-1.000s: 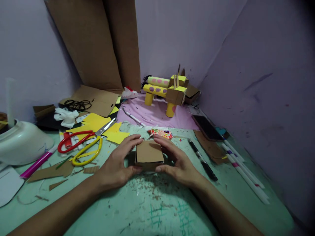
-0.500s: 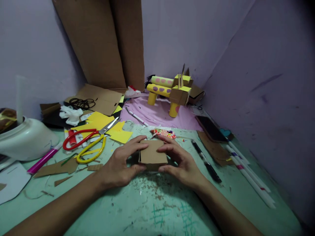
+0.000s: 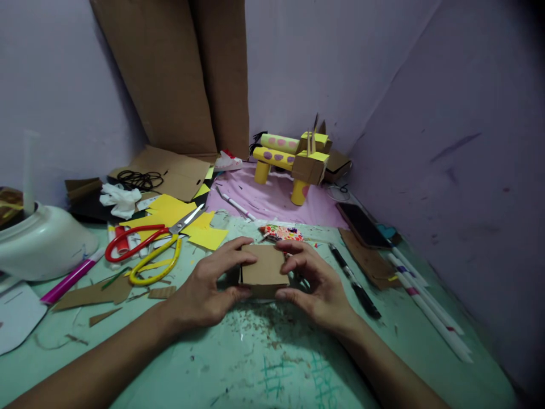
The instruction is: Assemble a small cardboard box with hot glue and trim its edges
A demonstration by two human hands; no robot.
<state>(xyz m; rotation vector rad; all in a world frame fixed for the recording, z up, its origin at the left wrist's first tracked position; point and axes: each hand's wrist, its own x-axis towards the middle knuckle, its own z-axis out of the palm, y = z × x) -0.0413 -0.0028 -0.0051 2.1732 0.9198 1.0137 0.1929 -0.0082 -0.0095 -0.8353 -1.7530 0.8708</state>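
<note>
Far left of the small cardboard box (image 3: 264,266) stands a white jar (image 3: 57,244), with a magenta marker (image 3: 70,281) just beside it, on the side toward the box. Nearer the box, scissors (image 3: 179,228) with one red and one yellow handle lie partly over yellow paper (image 3: 208,237). At the box's left side, the left hand (image 3: 217,281) is half curled, its thumb at the near corner and its fingers reaching over the top edge. The box sits between both hands above the green table (image 3: 238,363); whether its base touches the surface I cannot tell. Beyond the box, a spotted yellow figure (image 3: 273,157) stands on a pink cloth (image 3: 272,196). At the box's right side, the right hand (image 3: 317,284) is loosely curved, thumb on the near corner and fingertips along the edge, so the two hands hold it between them. Farther right of the box come a black pen (image 3: 355,282), a phone (image 3: 363,225) and slim white sticks (image 3: 436,321).
</note>
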